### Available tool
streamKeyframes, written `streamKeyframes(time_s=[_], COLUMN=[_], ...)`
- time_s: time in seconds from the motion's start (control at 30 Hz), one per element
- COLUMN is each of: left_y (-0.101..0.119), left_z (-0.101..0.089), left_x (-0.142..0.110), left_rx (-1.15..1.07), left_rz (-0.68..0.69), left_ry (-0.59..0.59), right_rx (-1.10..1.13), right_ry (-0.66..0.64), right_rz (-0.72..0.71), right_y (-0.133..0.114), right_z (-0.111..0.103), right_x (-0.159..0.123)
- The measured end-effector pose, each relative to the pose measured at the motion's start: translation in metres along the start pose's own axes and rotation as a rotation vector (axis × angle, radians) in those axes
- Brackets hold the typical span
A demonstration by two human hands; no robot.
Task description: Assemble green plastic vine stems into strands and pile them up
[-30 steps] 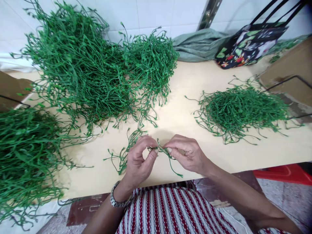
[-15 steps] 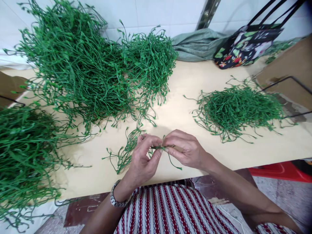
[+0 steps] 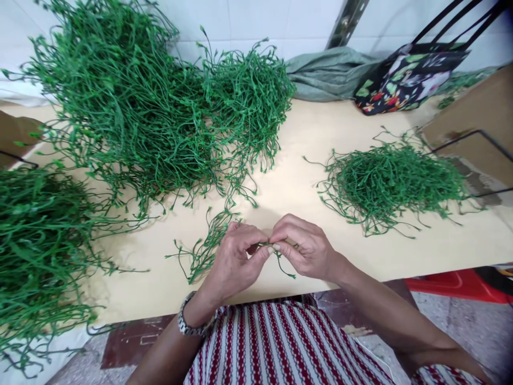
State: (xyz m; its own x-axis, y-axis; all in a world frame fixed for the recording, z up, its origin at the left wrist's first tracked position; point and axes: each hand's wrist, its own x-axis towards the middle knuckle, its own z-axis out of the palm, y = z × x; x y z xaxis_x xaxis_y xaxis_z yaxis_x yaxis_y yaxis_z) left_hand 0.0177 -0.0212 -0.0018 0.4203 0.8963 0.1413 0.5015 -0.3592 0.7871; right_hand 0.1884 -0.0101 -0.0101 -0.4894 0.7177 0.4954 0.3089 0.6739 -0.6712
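Fingertip to fingertip, my left hand [image 3: 240, 256] and my right hand [image 3: 304, 246] pinch a thin green stem between them above the front of the table. One budded stem [image 3: 285, 268] hangs below my right fingers, its tip curling to the right. These look like green wire-like stems with small buds, perhaps artificial plant stems. A small loose bunch of stems [image 3: 204, 248] lies on the table just left of my left hand. Much of what the fingers grip is hidden by the fingers themselves.
A big heap of stems [image 3: 132, 107] fills the back left, another heap [image 3: 40, 240] the left edge, and a smaller pile [image 3: 396, 179] the right. Behind stand a floral bag [image 3: 404, 80] and green cloth [image 3: 328, 75]. A cardboard box [image 3: 476, 117] borders the right side.
My fingertips have drawn closer together around the stem. The left hand has turned slightly, and the hanging stem has shifted a little to the left.
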Motion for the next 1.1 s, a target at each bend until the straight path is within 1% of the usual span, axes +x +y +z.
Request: streamKeyframes(time_s=[0.1,0.3,0.37,0.4,0.47,0.53,0.6,0.63,0.7,0.8,0.93,1.0,1.1], left_y=[-0.002,0.001,0.002,0.001,0.001,0.001,0.002,0.003,0.003,0.001,-0.002,-0.002,-0.001], left_z=[0.0,0.0,-0.001,-0.001,0.0,0.002,0.004,0.005,0.007,0.007,0.004,0.002,-0.002], left_x=[-0.002,0.0,0.001,0.002,0.003,0.003,0.003,0.002,0.001,0.0,0.001,0.003,0.005], left_rx=[-0.008,-0.052,-0.058,-0.05,-0.006,0.069,0.147,0.175,0.194,0.152,0.009,-0.048,-0.085], left_rz=[0.006,-0.019,-0.028,-0.029,-0.027,-0.015,0.003,0.012,0.03,0.058,0.063,0.07,0.067], left_ry=[-0.005,0.01,0.003,-0.003,-0.007,-0.003,0.003,0.005,-0.009,-0.064,-0.164,-0.189,-0.18], right_rx=[0.1,0.457,0.503,0.496,0.398,0.187,-0.046,-0.132,-0.208,-0.156,0.074,0.207,0.38], right_ry=[-0.034,-0.144,-0.176,-0.194,-0.232,-0.281,-0.356,-0.4,-0.478,-0.508,-0.472,-0.471,-0.492], right_rz=[0.075,0.357,0.428,0.442,0.406,0.285,0.156,0.114,0.088,0.099,0.152,0.227,0.372], right_y=[0.001,0.008,0.009,0.008,0.005,0.0,-0.005,-0.006,-0.008,-0.006,0.002,0.006,0.01], right_z=[0.0,0.001,0.0,0.0,-0.004,-0.009,-0.013,-0.014,-0.015,-0.013,-0.009,-0.009,-0.01], right_x=[0.0,0.001,0.002,0.003,0.005,0.009,0.012,0.013,0.014,0.014,0.013,0.012,0.011])
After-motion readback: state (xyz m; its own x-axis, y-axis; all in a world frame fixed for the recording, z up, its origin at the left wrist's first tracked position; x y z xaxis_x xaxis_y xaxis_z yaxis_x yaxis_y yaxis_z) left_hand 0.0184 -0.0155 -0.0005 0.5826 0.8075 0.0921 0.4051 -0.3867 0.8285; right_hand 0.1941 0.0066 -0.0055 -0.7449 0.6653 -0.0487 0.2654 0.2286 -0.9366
